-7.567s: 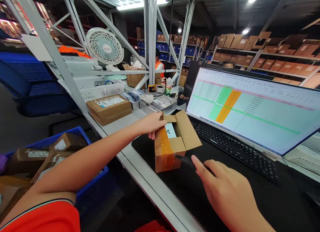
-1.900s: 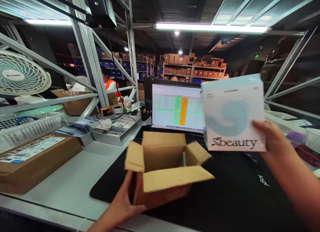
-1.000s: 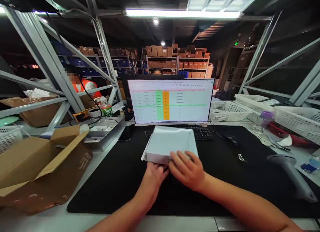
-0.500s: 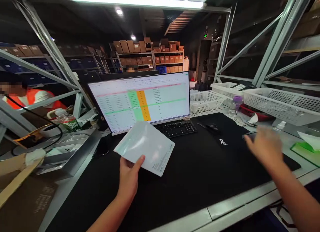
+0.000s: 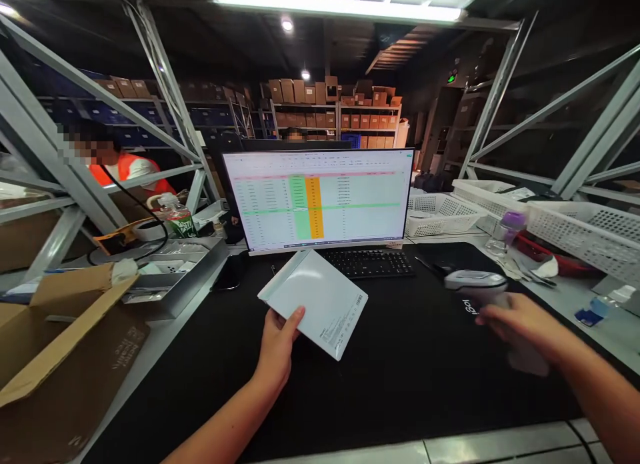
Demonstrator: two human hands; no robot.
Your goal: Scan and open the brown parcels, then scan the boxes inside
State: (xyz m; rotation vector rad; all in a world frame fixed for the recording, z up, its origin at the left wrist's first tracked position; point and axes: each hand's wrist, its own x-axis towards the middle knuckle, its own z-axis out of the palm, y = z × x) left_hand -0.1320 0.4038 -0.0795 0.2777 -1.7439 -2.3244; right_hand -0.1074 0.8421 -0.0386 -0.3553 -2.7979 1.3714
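My left hand [image 5: 281, 341] grips a flat white plastic packet [image 5: 320, 297] by its near left edge, thumb on top. Small print and a barcode run along the packet's right side. It is held above the black desk mat [image 5: 400, 384], in front of the keyboard [image 5: 370, 263]. On the right, my right hand [image 5: 520, 321] is wrapped round the handle of a grey and white barcode scanner [image 5: 477, 282], slightly blurred. The scanner's head points left toward the packet, with a gap between them. Behind the packet a monitor [image 5: 365, 204] displays a coloured spreadsheet.
White perforated baskets [image 5: 443, 214] line the back right, beside a purple-capped bottle [image 5: 505, 231] and a small spray bottle [image 5: 605, 307]. An opened cardboard box [image 5: 75, 357] and a grey tray [image 5: 200, 271] stand left. A person in an orange vest [image 5: 133, 171] is beyond the frame.
My right hand has taken up the barcode scanner and brought it left over the mat. The packet stays in my left hand. The view has turned somewhat left.
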